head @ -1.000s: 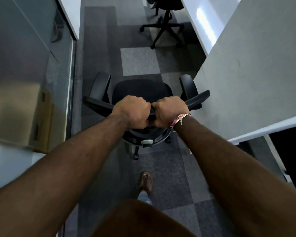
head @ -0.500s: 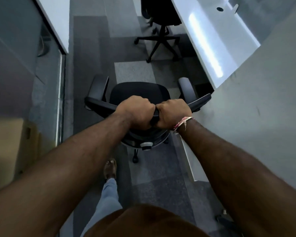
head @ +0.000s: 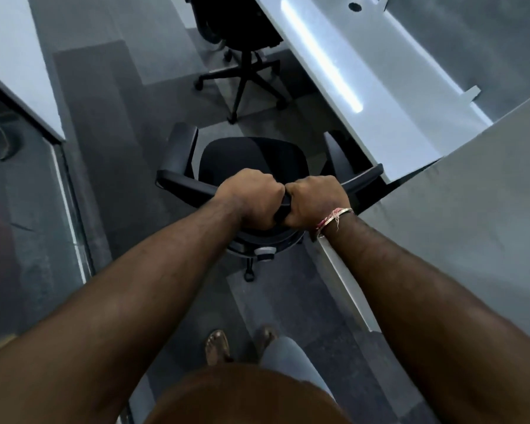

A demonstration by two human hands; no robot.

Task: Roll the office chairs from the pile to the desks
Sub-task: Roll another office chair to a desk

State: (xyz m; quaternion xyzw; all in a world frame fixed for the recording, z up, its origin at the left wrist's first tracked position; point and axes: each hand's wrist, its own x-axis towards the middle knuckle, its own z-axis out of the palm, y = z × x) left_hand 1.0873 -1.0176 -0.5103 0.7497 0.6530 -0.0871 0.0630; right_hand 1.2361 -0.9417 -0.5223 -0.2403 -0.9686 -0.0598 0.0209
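A black office chair [head: 251,160] with two armrests stands on the carpet right in front of me, its seat facing away. My left hand [head: 251,197] and my right hand [head: 314,200] grip the top edge of its backrest side by side, knuckles touching. The chair's right armrest sits just under the corner of a white desk [head: 364,87] that runs away to the upper right. A second black office chair [head: 239,29] stands farther along that desk, its star base showing.
A grey partition panel [head: 471,209] rises close on my right. On the left are a glass wall [head: 28,209] and another white desk edge [head: 16,62]. The grey carpet aisle [head: 120,133] runs ahead between them. My feet [head: 218,347] are below.
I have walked forward with the chair down the aisle. The white desk and the second chair have come closer, and the chair's right armrest now reaches the desk corner. Both hands keep their grip.
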